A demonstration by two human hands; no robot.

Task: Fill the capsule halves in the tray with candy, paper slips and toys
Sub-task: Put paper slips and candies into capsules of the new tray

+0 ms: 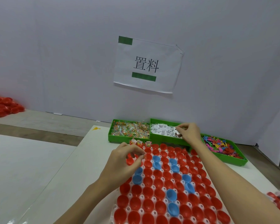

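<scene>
hands at the paper slips and the far row of capsule halves

while the right hand [188, 135] reaches forward over the middle green plastic bin of white paper slips [163, 130], its fingers are bent and pinch a few slips at the bin's near right corner. the left hand [127, 156] hovers over the far left corner of the white plastic tray [141, 210], thumb and fingertips drawn together on something small and clear; what it is cannot be told.

above and beyond both hands, a white paper sign [146, 65] is fixed to the grey wall with green tape and reads "置料" in black characters. print on the slips is too small to read.

below and between the forearms, the tray holds rows of red plastic capsule halves [152, 206], open side up, with a few blue plastic capsule halves [172, 209] among them. just beyond the left hand's fingertips, three capsule halves in the farthest row already carry small candy packets [138, 142] standing up in them.

beyond the left hand, to the left of the right hand, sits a green plastic bin of clear-wrapped colourful candy [130, 130]. on the right hand's other side, a third green bin holds small colourful plastic toys [220, 145]. far to the left of the left hand, a heap of loose red capsule halves [3, 105] lies against the wall.
</scene>
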